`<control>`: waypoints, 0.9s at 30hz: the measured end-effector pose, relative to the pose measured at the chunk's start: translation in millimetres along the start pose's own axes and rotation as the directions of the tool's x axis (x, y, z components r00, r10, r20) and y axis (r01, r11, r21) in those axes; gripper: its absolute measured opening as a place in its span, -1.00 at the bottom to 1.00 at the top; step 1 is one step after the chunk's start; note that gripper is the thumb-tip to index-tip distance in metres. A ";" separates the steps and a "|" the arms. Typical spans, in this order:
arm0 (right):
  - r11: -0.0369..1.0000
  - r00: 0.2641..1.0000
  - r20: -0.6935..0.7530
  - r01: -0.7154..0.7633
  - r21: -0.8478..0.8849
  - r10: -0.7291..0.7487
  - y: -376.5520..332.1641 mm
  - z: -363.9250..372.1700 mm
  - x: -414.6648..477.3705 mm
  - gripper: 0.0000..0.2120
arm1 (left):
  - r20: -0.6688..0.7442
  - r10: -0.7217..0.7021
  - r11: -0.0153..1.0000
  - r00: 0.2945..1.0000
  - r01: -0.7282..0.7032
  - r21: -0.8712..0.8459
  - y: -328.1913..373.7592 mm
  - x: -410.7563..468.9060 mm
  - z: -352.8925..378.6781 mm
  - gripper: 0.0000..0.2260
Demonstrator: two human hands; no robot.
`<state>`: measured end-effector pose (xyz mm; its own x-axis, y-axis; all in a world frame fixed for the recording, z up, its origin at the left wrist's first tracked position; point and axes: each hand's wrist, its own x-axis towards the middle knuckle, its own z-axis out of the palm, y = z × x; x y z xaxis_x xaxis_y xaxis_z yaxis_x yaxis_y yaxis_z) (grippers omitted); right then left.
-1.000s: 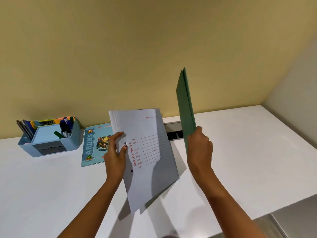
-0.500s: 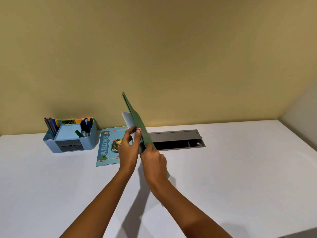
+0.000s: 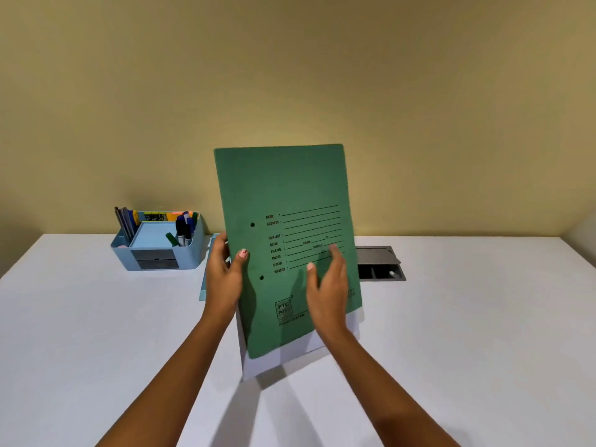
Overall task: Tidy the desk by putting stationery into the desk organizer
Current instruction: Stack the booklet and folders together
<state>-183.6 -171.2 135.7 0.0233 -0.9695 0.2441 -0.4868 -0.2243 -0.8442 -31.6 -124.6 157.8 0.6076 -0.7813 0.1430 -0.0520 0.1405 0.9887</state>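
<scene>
Holding two files stacked and upright over the white desk (image 3: 96, 333), the person works at squaring them together. The left hand (image 3: 225, 275) pinches the left edge of the green folder (image 3: 283, 195), thumb on its front, with a white folder (image 3: 325, 346) peeping out below and behind it. The right hand (image 3: 325, 291) is spread open, fingers loose, in front of the green cover; contact cannot be told. Beyond, a blue booklet (image 3: 203, 285) lies mostly hidden. At the back left stands the blue desk organizer (image 3: 190, 253), already filled with pens (image 3: 183, 230). The files look too large for it, so the next move probably calls for aligning them and laying them down beside it.
</scene>
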 end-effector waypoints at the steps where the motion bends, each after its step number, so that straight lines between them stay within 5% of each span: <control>1: 0.999 0.998 -0.057 -0.022 0.048 0.024 0.8 -7.1 10.3 -0.43 | -0.001 0.013 1.000 1.000 -0.013 -0.013 3.2 0.1 -4.4 -0.70; 4: 0.977 0.989 -0.122 -0.057 0.204 0.083 5.7 -30.4 39.1 -0.29 | 0.006 0.060 0.998 0.998 -0.060 -0.012 9.6 -1.7 -18.3 -0.67; 6: 0.949 0.992 -0.024 -0.110 0.295 0.122 10.4 -42.8 52.0 -0.27 | 0.011 0.090 0.996 0.996 -0.090 -0.004 9.8 -3.9 -26.4 -0.66; 9: 0.913 0.978 0.193 -0.150 0.379 0.080 12.8 -48.6 53.9 -0.36 | 0.017 0.135 0.990 0.991 -0.135 0.029 8.0 -12.9 -34.3 -0.66; 12: 0.903 0.963 0.265 -0.155 0.401 0.048 16.8 -42.9 41.1 -0.57 | -0.019 0.170 0.982 0.985 -0.168 0.085 1.5 -24.0 -43.3 -0.63; 16: 0.899 0.970 0.242 -0.092 0.428 -0.016 27.0 -31.2 20.8 -0.73 | -0.050 0.207 0.974 0.977 -0.200 0.110 -3.7 -31.2 -57.6 -0.57; 20: 0.893 0.978 0.206 -0.079 0.443 -0.015 36.8 -19.1 3.1 -0.65 | -0.057 0.169 0.975 0.984 -0.158 0.154 -4.2 -32.4 -65.9 -0.40; 27: 0.909 0.983 0.183 -0.076 0.410 0.000 46.3 -9.2 -26.2 -0.59 | -0.113 0.118 0.963 0.987 -0.086 0.257 -28.6 -49.3 -78.8 -0.63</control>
<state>-214.8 -155.3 94.7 0.1825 -0.9713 0.1528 -0.0858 -0.1705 -0.9816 2.3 -42.2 119.0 0.6828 -0.6854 0.2529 -0.3059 0.0461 0.9509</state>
